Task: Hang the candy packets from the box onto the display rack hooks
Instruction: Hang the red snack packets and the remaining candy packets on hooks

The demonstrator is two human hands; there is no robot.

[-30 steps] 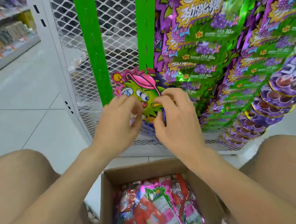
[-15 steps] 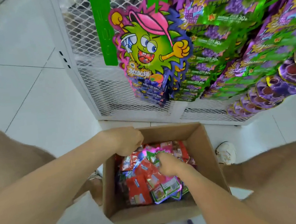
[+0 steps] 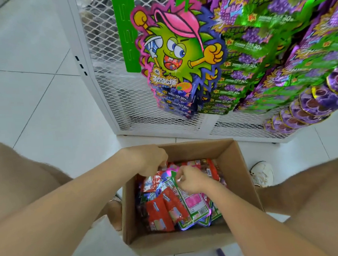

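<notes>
White mesh rack (image 3: 105,76) behind box (image 3: 244,174); hands (image 3: 189,180) among packets (image 3: 164,213).

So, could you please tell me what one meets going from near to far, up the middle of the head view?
Cardboard box near wall → candy packets in the box → right hand → white mesh rack base → hanging green-monster candy packets.

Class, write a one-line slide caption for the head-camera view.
Both hands, left and right, pick at packets in the box below the stocked rack.
</notes>
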